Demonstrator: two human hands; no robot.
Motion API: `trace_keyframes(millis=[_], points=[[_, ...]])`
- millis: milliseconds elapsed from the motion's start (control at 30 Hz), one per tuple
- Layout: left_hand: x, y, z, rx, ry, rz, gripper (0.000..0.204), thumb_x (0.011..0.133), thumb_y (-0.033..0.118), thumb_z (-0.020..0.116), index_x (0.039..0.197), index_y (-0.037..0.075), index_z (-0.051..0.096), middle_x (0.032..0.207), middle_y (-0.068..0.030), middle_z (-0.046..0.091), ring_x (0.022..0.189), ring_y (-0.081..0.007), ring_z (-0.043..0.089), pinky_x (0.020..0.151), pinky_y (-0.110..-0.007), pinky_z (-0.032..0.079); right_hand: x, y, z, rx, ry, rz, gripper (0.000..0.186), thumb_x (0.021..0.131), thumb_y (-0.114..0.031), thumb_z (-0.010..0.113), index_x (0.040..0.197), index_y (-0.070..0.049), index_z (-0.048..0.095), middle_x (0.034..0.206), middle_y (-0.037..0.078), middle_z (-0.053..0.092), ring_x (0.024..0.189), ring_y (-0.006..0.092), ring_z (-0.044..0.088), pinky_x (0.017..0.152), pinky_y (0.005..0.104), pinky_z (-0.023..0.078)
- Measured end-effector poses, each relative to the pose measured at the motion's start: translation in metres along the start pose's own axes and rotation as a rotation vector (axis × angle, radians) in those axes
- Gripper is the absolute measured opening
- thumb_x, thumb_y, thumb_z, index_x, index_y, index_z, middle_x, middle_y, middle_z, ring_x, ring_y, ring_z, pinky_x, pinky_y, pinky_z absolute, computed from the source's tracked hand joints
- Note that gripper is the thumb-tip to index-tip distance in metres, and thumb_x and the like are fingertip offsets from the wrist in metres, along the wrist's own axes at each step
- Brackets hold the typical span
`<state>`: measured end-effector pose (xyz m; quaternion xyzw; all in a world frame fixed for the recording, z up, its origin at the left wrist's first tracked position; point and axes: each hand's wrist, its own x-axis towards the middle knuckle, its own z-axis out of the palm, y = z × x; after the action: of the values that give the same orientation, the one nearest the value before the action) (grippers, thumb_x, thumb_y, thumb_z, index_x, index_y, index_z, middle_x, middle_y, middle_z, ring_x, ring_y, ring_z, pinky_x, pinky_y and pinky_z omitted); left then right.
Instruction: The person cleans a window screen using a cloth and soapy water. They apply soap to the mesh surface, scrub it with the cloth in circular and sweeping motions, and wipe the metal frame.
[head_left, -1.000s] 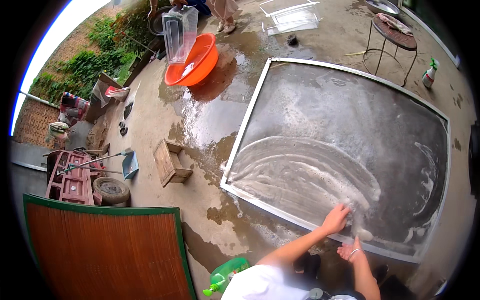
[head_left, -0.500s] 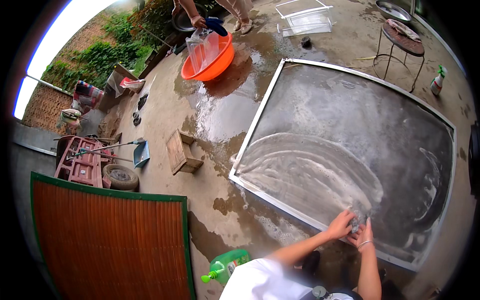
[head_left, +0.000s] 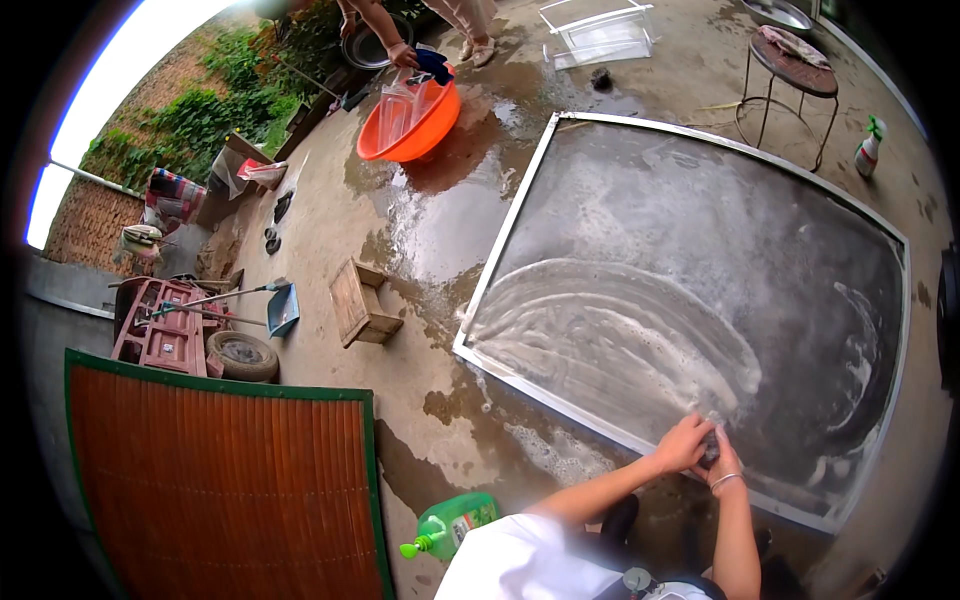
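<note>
A large window screen (head_left: pixel 800 260) in a white metal frame lies flat before me, its dark mesh streaked with curved bands of white suds. Over its near edge, my left hand (head_left: pixel 685 446) and my right hand (head_left: pixel 724 466) close together around a small grey scouring pad (head_left: pixel 711 447). Both sets of fingers are bent onto the pad, which partly shows between them; its exact material is hard to make out. A bracelet circles my right wrist. Beside my left arm, a green pump bottle (head_left: pixel 462 520) lies tilted on the ground.
A person's hand (head_left: pixel 402 55) holds clear plastic pieces over an orange basin (head_left: pixel 415 135). A wooden stool (head_left: pixel 362 303) stands left of the screen. Far right are a round stool (head_left: pixel 795 70) and a spray bottle (head_left: pixel 869 148). A slatted brown panel (head_left: pixel 220 470) fills the lower left.
My hands have drawn closer together around the scouring pad, squeezing it. The other person's hand and the plastic pieces have shifted slightly over the basin.
</note>
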<state>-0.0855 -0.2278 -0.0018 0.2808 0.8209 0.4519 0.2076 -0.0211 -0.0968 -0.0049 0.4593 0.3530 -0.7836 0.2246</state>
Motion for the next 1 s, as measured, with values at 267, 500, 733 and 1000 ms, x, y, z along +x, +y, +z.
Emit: trace_keyframes(millis=[267,500,733,1000], points=[[0.000,0.004,0.003,-0.041,-0.080,0.004,0.057,0.073,0.003,0.056,0.128,0.005,0.042,0.114,-0.0178,0.051,0.104,-0.0376,0.050,0.089,-0.043,0.042,0.021,0.009,-0.026,0.047,0.084,-0.049,0.042,0.078,-0.042,0.067,0.110,-0.019,0.054,0.104,0.001,0.059,0.092,0.0181,0.057,0.073,0.0409,0.049],[-0.006,-0.004,0.003,0.037,-0.036,-0.045,0.050,0.072,0.003,0.058,0.122,0.004,0.047,0.115,-0.0177,0.051,0.105,-0.0371,0.049,0.090,-0.043,0.042,0.035,0.009,-0.038,0.096,0.108,-0.054,0.038,0.076,-0.033,0.067,0.108,-0.017,0.055,0.100,0.002,0.059,0.090,0.0181,0.057,0.073,0.0399,0.048],[-0.013,-0.016,-0.005,0.219,0.032,-0.049,0.046,0.072,0.009,0.063,0.116,0.004,0.051,0.120,-0.0176,0.049,0.113,-0.0358,0.046,0.094,-0.042,0.041,0.034,0.010,-0.032,0.099,0.165,-0.081,0.038,0.077,-0.029,0.067,0.111,-0.014,0.055,0.102,0.004,0.059,0.090,0.0201,0.058,0.072,0.0432,0.051],[-0.022,-0.030,-0.002,0.250,-0.041,-0.040,0.044,0.072,0.010,0.063,0.114,0.004,0.052,0.127,-0.0182,0.045,0.113,-0.0359,0.046,0.094,-0.042,0.041,0.033,0.010,-0.030,0.090,0.197,-0.098,0.032,0.077,-0.027,0.066,0.106,-0.014,0.058,0.095,0.004,0.062,0.088,0.0211,0.060,0.075,0.0430,0.049]])
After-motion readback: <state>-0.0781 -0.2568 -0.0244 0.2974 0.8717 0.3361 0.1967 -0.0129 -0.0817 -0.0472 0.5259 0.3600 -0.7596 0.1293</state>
